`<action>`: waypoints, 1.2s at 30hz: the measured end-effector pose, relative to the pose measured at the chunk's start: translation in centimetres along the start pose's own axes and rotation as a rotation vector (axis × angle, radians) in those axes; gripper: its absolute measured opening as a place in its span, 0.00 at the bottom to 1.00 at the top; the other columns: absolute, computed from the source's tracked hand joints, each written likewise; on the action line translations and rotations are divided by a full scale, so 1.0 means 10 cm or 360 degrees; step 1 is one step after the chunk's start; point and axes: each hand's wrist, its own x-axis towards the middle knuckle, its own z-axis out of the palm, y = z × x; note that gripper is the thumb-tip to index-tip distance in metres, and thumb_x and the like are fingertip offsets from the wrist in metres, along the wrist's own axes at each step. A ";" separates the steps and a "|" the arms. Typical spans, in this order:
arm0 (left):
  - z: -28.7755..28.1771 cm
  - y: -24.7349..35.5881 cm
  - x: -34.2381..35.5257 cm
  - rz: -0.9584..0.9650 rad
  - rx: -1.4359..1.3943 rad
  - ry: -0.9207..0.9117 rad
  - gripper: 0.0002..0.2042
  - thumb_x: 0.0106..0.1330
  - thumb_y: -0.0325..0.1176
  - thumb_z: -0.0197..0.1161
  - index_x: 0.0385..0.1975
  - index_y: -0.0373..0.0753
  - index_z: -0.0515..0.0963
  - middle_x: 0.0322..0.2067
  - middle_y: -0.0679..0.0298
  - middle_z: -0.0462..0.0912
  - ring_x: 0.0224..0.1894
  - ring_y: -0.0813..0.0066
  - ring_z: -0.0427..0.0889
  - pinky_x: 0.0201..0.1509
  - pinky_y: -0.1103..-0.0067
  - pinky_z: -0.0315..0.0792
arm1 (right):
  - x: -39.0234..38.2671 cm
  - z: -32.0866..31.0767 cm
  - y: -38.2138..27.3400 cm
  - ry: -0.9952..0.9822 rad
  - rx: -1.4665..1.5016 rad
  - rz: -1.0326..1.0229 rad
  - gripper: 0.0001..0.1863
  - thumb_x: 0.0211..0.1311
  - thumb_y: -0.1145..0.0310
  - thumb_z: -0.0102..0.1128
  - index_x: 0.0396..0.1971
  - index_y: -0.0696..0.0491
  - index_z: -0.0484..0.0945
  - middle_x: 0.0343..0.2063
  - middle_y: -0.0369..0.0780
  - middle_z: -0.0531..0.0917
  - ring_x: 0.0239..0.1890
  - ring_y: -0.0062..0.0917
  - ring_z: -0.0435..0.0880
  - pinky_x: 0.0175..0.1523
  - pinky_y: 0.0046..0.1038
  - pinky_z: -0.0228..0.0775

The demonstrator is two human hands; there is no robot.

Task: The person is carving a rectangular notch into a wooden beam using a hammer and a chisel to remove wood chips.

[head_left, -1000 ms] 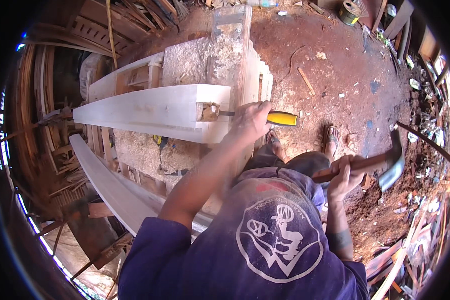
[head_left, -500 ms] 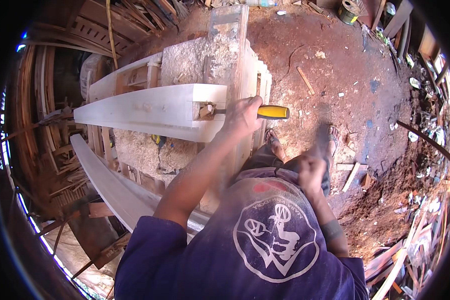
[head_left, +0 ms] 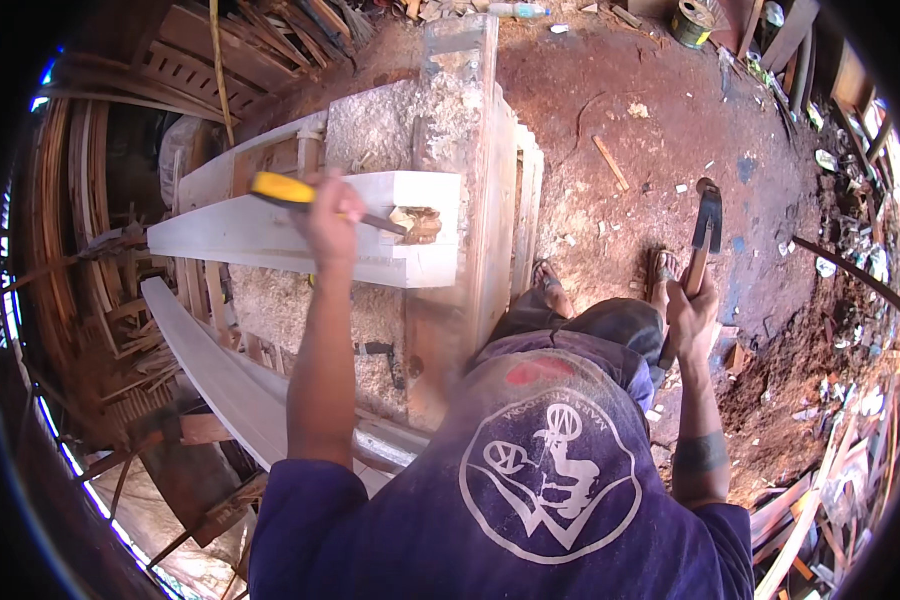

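My left hand (head_left: 328, 230) is closed round a chisel (head_left: 282, 188) with a yellow and black handle. The handle leans away to the left, and the blade slants down to the right, its tip at a rough-cut mortise (head_left: 422, 224). That pocket is near the right end of a pale, tapering timber beam (head_left: 260, 232) lying across the bench. Off to the right, over the dirt floor, my right hand (head_left: 692, 312) grips a hammer (head_left: 708, 222) by its wooden handle, the dark head pointing up and away from me.
The workbench (head_left: 452, 90) is covered in wood shavings. A curved pale board (head_left: 205, 365) lies nearer me on the left. Stacked planks (head_left: 80, 190) line the left side, and scrap wood (head_left: 820, 510) is heaped at lower right. A tin can (head_left: 692, 25) stands at the far right.
My left hand has swung left with the chisel, whose handle now points left instead of right. My right hand has moved right and away from my body, and the hammer in it shows clearly.
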 end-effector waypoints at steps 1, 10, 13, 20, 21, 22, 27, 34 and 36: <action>-0.04 0.13 0.07 -0.0076 -0.0271 0.0148 0.14 0.73 0.32 0.54 0.22 0.44 0.64 0.16 0.72 0.67 0.16 0.85 0.63 0.19 0.83 0.59 | -0.01 0.00 0.02 -0.0025 0.0084 -0.0003 0.06 0.56 0.73 0.57 0.34 0.57 0.75 0.21 0.32 0.70 0.22 0.16 0.68 0.27 0.25 0.63; 1.20 -0.43 -0.71 0.0368 0.1200 -0.0507 0.12 0.58 0.31 0.74 0.18 0.42 0.77 0.21 0.69 0.78 0.25 0.81 0.78 0.29 0.75 0.72 | -0.19 0.22 -0.09 -0.0170 0.0185 0.0023 0.13 0.58 0.74 0.56 0.43 0.58 0.77 0.23 0.32 0.73 0.24 0.16 0.70 0.29 0.24 0.64; 1.40 -0.60 -0.82 0.0779 0.1332 -0.0613 0.11 0.61 0.33 0.71 0.20 0.41 0.77 0.20 0.59 0.78 0.22 0.57 0.80 0.26 0.66 0.72 | -0.23 0.19 0.11 -0.0147 0.0251 0.0075 0.12 0.57 0.73 0.57 0.41 0.58 0.77 0.21 0.32 0.72 0.22 0.17 0.69 0.26 0.24 0.63; 1.38 -0.82 -0.85 0.0968 0.1409 -0.0650 0.10 0.63 0.32 0.69 0.21 0.40 0.76 0.18 0.60 0.76 0.21 0.58 0.79 0.25 0.66 0.70 | -0.28 0.09 0.11 0.0012 0.0366 0.0151 0.09 0.62 0.70 0.63 0.26 0.53 0.72 0.12 0.32 0.72 0.11 0.15 0.67 0.17 0.21 0.56; 1.39 -0.82 -0.84 0.0972 0.1408 -0.0649 0.10 0.63 0.32 0.69 0.21 0.40 0.76 0.18 0.60 0.76 0.21 0.58 0.79 0.25 0.66 0.70 | -0.29 0.07 0.09 0.0013 0.0417 0.0138 0.09 0.62 0.70 0.62 0.27 0.53 0.71 0.12 0.31 0.72 0.11 0.15 0.67 0.17 0.21 0.56; 1.40 -0.82 -0.84 0.0959 0.1378 -0.0665 0.10 0.62 0.32 0.69 0.21 0.40 0.76 0.19 0.60 0.77 0.21 0.58 0.79 0.25 0.66 0.71 | -0.30 0.06 0.08 0.0015 0.0467 0.0126 0.08 0.62 0.70 0.62 0.28 0.53 0.71 0.12 0.31 0.71 0.11 0.15 0.67 0.17 0.21 0.56; 1.42 -0.82 -0.82 0.0925 0.1397 -0.0678 0.09 0.61 0.31 0.69 0.22 0.40 0.76 0.19 0.61 0.78 0.21 0.59 0.80 0.26 0.66 0.72 | -0.31 -0.01 0.01 0.0074 0.0433 0.0143 0.06 0.63 0.73 0.59 0.28 0.53 0.72 0.12 0.31 0.72 0.12 0.13 0.67 0.16 0.20 0.55; 1.35 -0.84 -0.84 0.0760 0.1521 -0.0765 0.08 0.53 0.29 0.68 0.31 0.41 0.78 0.26 0.59 0.81 0.29 0.57 0.83 0.33 0.65 0.76 | -0.44 -0.10 -0.28 0.0498 0.0906 -0.0353 0.06 0.65 0.71 0.58 0.31 0.52 0.69 0.15 0.33 0.72 0.14 0.15 0.66 0.22 0.21 0.63; 1.39 -0.80 -0.79 0.0652 0.1586 -0.0860 0.15 0.48 0.28 0.66 0.38 0.41 0.78 0.31 0.57 0.83 0.34 0.56 0.84 0.39 0.64 0.78 | -0.48 0.07 -0.16 0.0354 0.1015 -0.0864 0.05 0.68 0.69 0.57 0.32 0.52 0.71 0.12 0.34 0.71 0.12 0.16 0.67 0.23 0.27 0.67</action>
